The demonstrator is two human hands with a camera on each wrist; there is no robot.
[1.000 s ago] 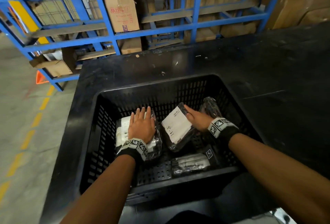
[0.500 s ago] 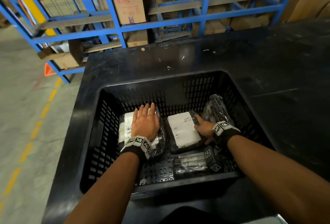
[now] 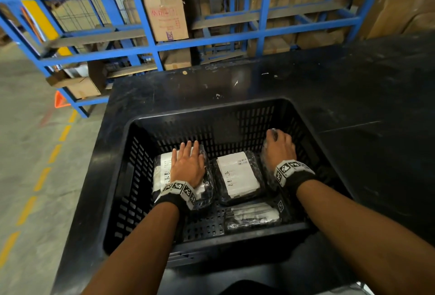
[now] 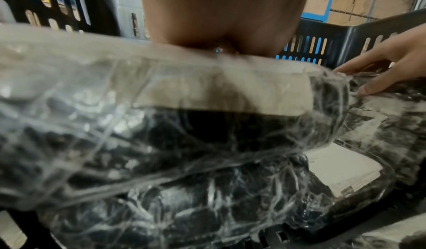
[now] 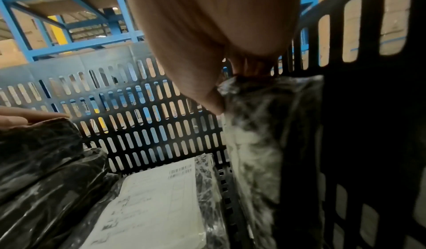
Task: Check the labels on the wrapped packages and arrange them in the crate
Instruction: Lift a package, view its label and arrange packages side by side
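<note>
A black, scuffed worktable (image 3: pixel 353 97) in a warehouse carries a black slotted plastic crate (image 3: pixel 211 115), with blue steel racking (image 3: pixel 150 19) full of cardboard cartons behind it. Nearest in the crate, a narrow film-wrapped package with a pale label (image 3: pixel 253 216) lies along the near wall. Beyond it, a dark wrapped package with a white label facing up (image 3: pixel 237 177) lies flat in the middle. At the left, the left hand (image 3: pixel 188 165) is laid flat, fingers spread, on top of a wrapped package with a white label (image 3: pixel 162 172). At the right, the right hand (image 3: pixel 279 147) is curled over the top of a clear-wrapped dark package (image 5: pixel 253 143), which stands on edge against the right wall; the thumb (image 5: pixel 212 98) is seen pressed against the film. Its label is not seen. The task is judged well along: four packages are in the crate, three lying flat, and the upright one seems left to be checked and laid down.
</note>
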